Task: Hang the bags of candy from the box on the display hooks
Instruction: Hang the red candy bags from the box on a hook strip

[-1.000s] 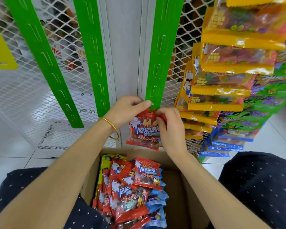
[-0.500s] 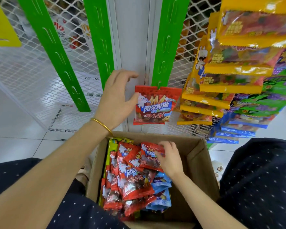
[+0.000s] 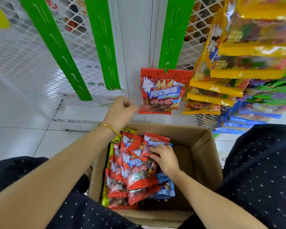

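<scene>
One red candy bag (image 3: 162, 91) hangs from the lowest hook of a green display strip (image 3: 172, 32). An open cardboard box (image 3: 203, 161) sits between my knees, holding several red bags (image 3: 135, 176) with blue ones (image 3: 166, 187) underneath. My right hand (image 3: 166, 158) is inside the box, fingers curled on the topmost red bag (image 3: 155, 142). My left hand (image 3: 120, 111), wearing a gold bangle, hovers above the box's far left corner, just left of the hung bag. Its fingers are loosely curled and hold nothing.
Two more green strips (image 3: 54, 47) (image 3: 102, 42) hang bare on white mesh panels (image 3: 23, 63). To the right hang columns of yellow candy bags (image 3: 234, 66) and green and blue bags (image 3: 267, 96). My knees in dark dotted fabric (image 3: 261, 179) flank the box on a white tiled floor (image 3: 16, 139).
Both hands hung the red bag on the strip, then let go. My right hand dropped into the box onto another red bag. My left hand lowered away from the hung bag.
</scene>
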Demonstrator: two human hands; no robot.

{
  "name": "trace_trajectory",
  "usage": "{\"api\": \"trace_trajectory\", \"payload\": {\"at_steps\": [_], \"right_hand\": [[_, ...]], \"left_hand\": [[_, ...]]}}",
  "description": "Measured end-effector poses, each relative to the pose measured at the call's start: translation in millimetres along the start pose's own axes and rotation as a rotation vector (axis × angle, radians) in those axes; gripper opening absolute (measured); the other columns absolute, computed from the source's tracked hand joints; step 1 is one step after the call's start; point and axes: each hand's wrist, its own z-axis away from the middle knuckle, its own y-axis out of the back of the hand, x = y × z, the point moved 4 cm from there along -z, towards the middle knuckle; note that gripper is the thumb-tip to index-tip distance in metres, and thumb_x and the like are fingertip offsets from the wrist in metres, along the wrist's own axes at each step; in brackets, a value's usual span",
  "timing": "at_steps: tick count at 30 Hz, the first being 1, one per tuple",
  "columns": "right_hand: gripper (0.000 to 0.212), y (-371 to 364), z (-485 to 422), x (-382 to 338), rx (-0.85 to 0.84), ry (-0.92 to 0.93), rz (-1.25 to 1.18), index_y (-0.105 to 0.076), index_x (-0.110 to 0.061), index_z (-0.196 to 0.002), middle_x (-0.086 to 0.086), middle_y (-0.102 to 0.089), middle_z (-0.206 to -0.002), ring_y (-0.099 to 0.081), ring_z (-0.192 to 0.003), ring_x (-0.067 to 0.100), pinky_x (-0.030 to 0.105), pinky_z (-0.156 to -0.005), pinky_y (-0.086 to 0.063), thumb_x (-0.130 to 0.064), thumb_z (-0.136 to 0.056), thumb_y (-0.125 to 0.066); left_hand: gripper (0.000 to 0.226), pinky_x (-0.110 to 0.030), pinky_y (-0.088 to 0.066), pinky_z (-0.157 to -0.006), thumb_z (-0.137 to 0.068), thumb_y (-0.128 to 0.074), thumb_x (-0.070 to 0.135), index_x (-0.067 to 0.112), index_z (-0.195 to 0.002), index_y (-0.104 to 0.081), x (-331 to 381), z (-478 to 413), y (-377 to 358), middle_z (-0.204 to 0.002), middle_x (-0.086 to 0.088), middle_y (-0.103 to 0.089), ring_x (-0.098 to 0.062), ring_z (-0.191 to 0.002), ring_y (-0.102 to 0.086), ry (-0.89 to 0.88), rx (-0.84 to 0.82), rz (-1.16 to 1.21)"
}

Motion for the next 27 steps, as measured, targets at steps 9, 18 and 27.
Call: {"api": "trace_trajectory", "payload": {"at_steps": [9,18,27], "right_hand": [[0.026,13,4,10,0.111,0.057,-0.09,-0.067,-0.012,-0.113,0.003,-0.063,-0.119,-0.051,-0.115,0.017,0.014,-0.094,-0.03,-0.008,-0.089,-0.057],[0.022,94,34,-27,0.13,0.178,-0.623,-0.073,-0.014,-0.095,-0.003,-0.068,-0.101,-0.062,-0.095,0.004,0.013,-0.085,-0.046,0.001,-0.079,-0.068],[0.023,120,38,-33,0.047,0.102,-0.882,-0.054,-0.018,-0.093,0.001,-0.059,-0.108,-0.058,-0.105,0.014,0.02,-0.077,-0.053,0.004,-0.089,-0.052]], "left_hand": [[0.008,-0.024,-0.045,-0.053,-0.094,-0.048,0.014,0.011,-0.086,-0.049,-28,8,-33,-0.077,-0.004,-0.048,-0.012,-0.065,-0.05,0.287,-0.2,0.025],[0.028,-0.041,-0.057,-0.068,-0.091,-0.055,0.032,0.006,-0.099,-0.054,-70,25,-52,-0.105,-0.022,-0.063,-0.03,-0.08,-0.063,0.741,-0.353,0.354],[0.012,-0.035,-0.056,-0.047,-0.088,-0.055,-0.001,0.008,-0.095,-0.059,-50,40,-50,-0.086,-0.012,-0.066,-0.022,-0.07,-0.064,0.569,-0.484,0.431]]}}
